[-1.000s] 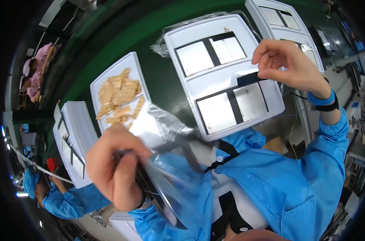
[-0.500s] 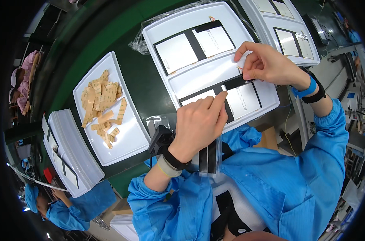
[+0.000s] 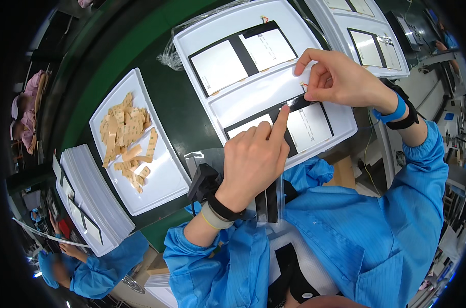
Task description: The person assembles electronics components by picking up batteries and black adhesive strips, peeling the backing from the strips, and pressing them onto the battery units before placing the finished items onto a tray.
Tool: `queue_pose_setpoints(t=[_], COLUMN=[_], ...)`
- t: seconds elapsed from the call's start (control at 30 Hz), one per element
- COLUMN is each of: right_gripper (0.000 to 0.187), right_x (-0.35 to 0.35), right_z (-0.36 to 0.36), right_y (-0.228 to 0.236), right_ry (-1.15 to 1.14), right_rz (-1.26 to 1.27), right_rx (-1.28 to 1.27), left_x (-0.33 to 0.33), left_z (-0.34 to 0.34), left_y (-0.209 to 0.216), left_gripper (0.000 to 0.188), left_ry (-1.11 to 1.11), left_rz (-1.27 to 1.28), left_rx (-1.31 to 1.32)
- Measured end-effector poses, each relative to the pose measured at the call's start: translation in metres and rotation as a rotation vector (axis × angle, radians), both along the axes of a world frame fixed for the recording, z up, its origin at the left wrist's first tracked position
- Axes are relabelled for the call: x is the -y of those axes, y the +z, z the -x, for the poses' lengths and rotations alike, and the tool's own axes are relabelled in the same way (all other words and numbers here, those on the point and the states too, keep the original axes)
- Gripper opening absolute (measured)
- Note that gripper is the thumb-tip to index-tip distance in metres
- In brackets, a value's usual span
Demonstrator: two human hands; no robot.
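In the near compartment of a white plastic tray [image 3: 218,105] lies a flat battery pack [image 3: 309,126] with white panels, black borders and a black strip [image 3: 296,102] along its far edge. My left hand [image 3: 257,154] reaches over the pack, its index finger stretched onto the left end of the strip and the other fingers loosely bent. At the strip's right end, my right hand [image 3: 343,79] has thumb and curled fingers pressed together, index finger raised apart. What they pinch is hidden. Beside them a small wire connector [image 3: 304,86] sticks out. A similar pack [image 3: 266,51] fills the far compartment.
To the left, a white tray [image 3: 166,192] holds a pile of tan paper strips [image 3: 124,128]. Stacked white trays [image 3: 97,205] stand farther left, and another tray with packs [image 3: 345,23] is at the upper right. A person in blue [image 3: 97,274] works at lower left.
My left fingertip has shifted slightly farther along the strip's left end, and a small white piece seen beside it is out of sight. My right hand stays at the other end.
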State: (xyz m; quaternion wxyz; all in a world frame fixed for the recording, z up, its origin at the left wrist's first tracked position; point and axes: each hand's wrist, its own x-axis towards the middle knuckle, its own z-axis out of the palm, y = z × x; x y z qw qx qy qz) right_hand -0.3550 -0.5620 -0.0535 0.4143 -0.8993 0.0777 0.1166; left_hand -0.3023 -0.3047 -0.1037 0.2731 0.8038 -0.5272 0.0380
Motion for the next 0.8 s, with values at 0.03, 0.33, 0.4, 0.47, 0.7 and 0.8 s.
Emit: queue_pose_setpoints(t=[0.03, 0.33, 0.4, 0.47, 0.7, 0.8], right_gripper=[0.036, 0.041, 0.04, 0.042, 0.035, 0.033], right_x=[0.0, -0.005, -0.003, -0.008, 0.011, 0.012], right_z=[0.001, 0.002, 0.018, 0.036, 0.06, 0.068], right_y=[0.0, 0.015, 0.005, 0.005, -0.001, -0.013], right_ry=[-0.008, -0.029, 0.132, 0.421, 0.254, 0.041], right_rz=[0.002, 0.441, 0.452, 0.398, 0.674, 0.505], right_rx=[-0.002, 0.03, 0.29, 0.509, 0.549, 0.539], left_x=[0.001, 0.0, -0.001, 0.0, -0.012, -0.031], left_z=[0.001, 0.002, 0.001, 0.001, -0.002, -0.009], left_y=[-0.001, -0.003, -0.004, -0.004, 0.015, 0.024], left_gripper=[0.055, 0.054, 0.053, 0.053, 0.037, 0.016], left_ry=[-0.008, 0.008, 0.007, 0.015, 0.039, 0.247], left_rz=[0.002, -0.009, 0.009, 0.022, 0.001, 0.133], left_rx=[-0.002, -0.002, -0.015, -0.027, -0.125, -0.307])
